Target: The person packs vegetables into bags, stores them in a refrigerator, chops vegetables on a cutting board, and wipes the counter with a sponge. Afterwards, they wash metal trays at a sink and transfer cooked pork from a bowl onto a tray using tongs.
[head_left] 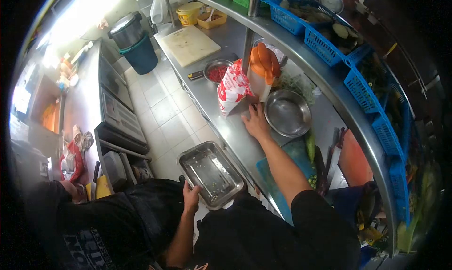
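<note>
My left hand (190, 196) grips the near left rim of a rectangular metal tray (212, 173), which hangs tilted beside the counter with small bits scattered in it. My right hand (256, 122) reaches over the steel counter with its fingers apart, holding nothing I can see. It is between a red and white plastic bag (234, 89) and a round metal bowl (287, 113). Behind the bag are an orange lid-like item (264, 63) and a pan with red pieces (218, 71). Below my right forearm lies a blue-green cutting board (282, 185) with a long green vegetable (310, 146).
Blue baskets of vegetables (325, 44) line the raised shelf on the right. A knife (332, 152) lies near a red board (355, 159). A white cutting board (188, 45) is farther along the counter. Close on my left stands a person in a black shirt (103, 223).
</note>
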`<state>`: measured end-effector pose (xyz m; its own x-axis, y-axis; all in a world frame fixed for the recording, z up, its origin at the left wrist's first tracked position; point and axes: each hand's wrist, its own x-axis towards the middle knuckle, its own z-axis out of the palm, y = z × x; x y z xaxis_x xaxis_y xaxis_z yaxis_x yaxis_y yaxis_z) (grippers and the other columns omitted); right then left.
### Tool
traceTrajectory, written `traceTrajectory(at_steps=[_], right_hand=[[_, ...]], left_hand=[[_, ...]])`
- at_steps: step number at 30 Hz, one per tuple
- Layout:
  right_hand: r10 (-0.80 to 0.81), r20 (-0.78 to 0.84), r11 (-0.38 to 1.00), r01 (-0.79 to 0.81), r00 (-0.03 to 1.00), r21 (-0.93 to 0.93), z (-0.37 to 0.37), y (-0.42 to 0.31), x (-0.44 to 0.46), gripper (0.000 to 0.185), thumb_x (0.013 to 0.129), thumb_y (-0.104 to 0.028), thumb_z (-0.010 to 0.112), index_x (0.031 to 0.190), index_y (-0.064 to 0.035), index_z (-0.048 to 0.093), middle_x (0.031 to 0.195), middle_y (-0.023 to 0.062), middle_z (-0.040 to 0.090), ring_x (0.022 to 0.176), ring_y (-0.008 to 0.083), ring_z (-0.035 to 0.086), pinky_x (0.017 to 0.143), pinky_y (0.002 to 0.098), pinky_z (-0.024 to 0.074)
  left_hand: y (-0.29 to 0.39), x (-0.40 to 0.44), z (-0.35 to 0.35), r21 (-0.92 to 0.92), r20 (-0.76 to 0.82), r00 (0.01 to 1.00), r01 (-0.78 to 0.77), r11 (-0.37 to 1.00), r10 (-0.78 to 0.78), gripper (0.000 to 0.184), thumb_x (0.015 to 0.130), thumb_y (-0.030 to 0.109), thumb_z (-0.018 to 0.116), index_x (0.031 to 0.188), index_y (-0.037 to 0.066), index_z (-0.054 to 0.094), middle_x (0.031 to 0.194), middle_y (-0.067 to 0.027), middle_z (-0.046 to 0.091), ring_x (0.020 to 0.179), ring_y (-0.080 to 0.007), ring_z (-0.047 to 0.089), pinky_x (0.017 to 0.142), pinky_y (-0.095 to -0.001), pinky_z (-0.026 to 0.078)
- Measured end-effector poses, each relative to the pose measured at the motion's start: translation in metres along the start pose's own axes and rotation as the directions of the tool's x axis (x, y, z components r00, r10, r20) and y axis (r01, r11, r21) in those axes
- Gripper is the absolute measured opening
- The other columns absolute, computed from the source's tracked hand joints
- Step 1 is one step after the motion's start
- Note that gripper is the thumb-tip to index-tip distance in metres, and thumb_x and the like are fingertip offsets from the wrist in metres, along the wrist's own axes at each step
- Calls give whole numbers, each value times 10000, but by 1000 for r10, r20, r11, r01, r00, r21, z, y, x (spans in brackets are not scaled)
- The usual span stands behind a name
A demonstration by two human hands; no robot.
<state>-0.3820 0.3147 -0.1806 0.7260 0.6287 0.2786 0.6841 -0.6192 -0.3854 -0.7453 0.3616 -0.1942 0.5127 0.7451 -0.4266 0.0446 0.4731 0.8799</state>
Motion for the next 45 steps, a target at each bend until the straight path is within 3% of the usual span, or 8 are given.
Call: traceTrajectory(at_steps=[19, 20, 22, 23, 25, 31, 36, 45], right_hand=[[-218, -26, 948, 218, 976, 230, 25, -2, -46, 312, 789, -49, 461, 1091, -10, 524, 1128, 216, 470, 1057, 356, 440, 901, 402, 367], [144, 226, 760, -254, 963, 599, 23, -27, -56, 257, 853, -113, 426, 1067, 4, 506, 1097, 224, 475, 1031, 350, 452, 878, 395, 360], [-112, 128, 881, 39, 985, 471, -4, -65, -96, 300, 880, -168, 390, 1132, -16, 450, 1055, 234, 490, 994, 355, 474, 865, 396, 366], [100, 378, 742, -322, 921, 588, -7, -81, -108, 293, 832, -127, 452, 1103, -20, 486, 1099, 223, 486, 1047, 357, 460, 908, 399, 359], [-499, 112, 804, 411, 859, 429, -11, -78, -140, 305, 781, -97, 505, 1079, -37, 528, 1156, 207, 476, 1101, 360, 438, 954, 403, 338], [107, 284, 988, -134, 953, 77, -84, -19, -120, 385, 792, -225, 542, 1123, -29, 519, 1227, 214, 435, 1159, 371, 387, 997, 440, 287], [298, -89, 912, -311, 951, -269, -64, 66, -109, 506, 798, -408, 535, 1177, -75, 502, 1277, 255, 376, 1196, 437, 311, 999, 502, 249], [165, -22, 960, -166, 986, -224, -77, 81, -107, 564, 787, -504, 506, 1201, -121, 494, 1254, 250, 406, 1193, 403, 328, 978, 519, 254]], left_hand=[[-47, 43, 21, 118, -113, 991, 88, 989, -75, 370, 707, 30, 463, 1072, -16, 500, 843, -90, 584, 724, -184, 552, 662, -306, 451], [-47, 46, 27, 111, -120, 991, 74, 991, -61, 362, 706, 20, 460, 1065, -9, 500, 849, -88, 584, 726, -189, 554, 663, -305, 452], [-38, 47, 36, 59, -48, 988, 149, 987, -146, 361, 684, -10, 448, 1042, 4, 494, 861, -78, 577, 717, -186, 550, 634, -297, 447], [-44, 52, 36, 39, -14, 992, 126, 991, -125, 367, 680, -14, 444, 1044, 4, 493, 859, -76, 577, 701, -182, 550, 622, -293, 446], [-44, 54, 38, 45, 31, 992, 122, 992, -123, 377, 677, -26, 434, 1048, 5, 489, 843, -65, 575, 669, -161, 542, 585, -275, 432], [-48, 53, 37, 24, 78, 992, 98, 995, -100, 385, 684, -21, 431, 1065, 7, 483, 851, -56, 555, 698, -143, 518, 606, -258, 418], [-67, 52, 29, 50, 111, 988, 104, 993, -109, 405, 679, -20, 437, 1079, 18, 482, 871, -53, 543, 751, -156, 508, 665, -260, 412], [-84, 57, 17, 124, 133, 986, 87, 989, -103, 426, 661, -16, 445, 1084, 18, 485, 873, -53, 540, 780, -167, 504, 696, -267, 406]])
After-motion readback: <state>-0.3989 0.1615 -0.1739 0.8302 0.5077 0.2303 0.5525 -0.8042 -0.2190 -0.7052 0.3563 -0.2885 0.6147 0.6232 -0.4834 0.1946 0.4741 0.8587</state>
